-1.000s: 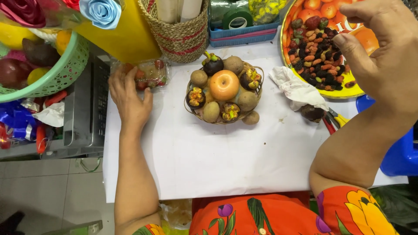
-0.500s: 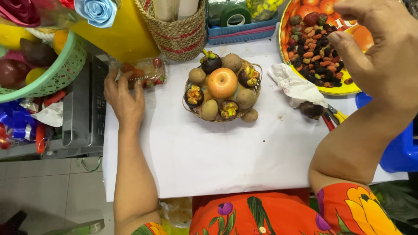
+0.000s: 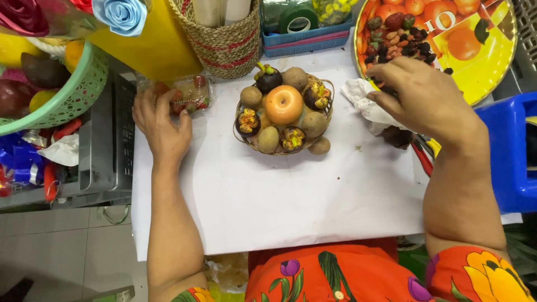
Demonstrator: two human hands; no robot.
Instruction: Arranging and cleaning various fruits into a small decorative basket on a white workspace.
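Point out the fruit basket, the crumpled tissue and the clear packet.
fruit basket (image 3: 239,130), head view, left rim
crumpled tissue (image 3: 361,95), head view, left fold
clear packet (image 3: 193,92), head view, middle

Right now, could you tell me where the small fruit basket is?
In the head view, the small fruit basket sits centre-top on the white paper, between the left hand and right hand, before the woven basket.

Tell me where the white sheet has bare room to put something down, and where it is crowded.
The widest free patch is the near part of the white sheet, between the two forearms, below the fruit basket. A narrower strip lies between the left hand and the basket. The far edge is crowded: woven basket, blue box, round tray, and tissue under the right hand.
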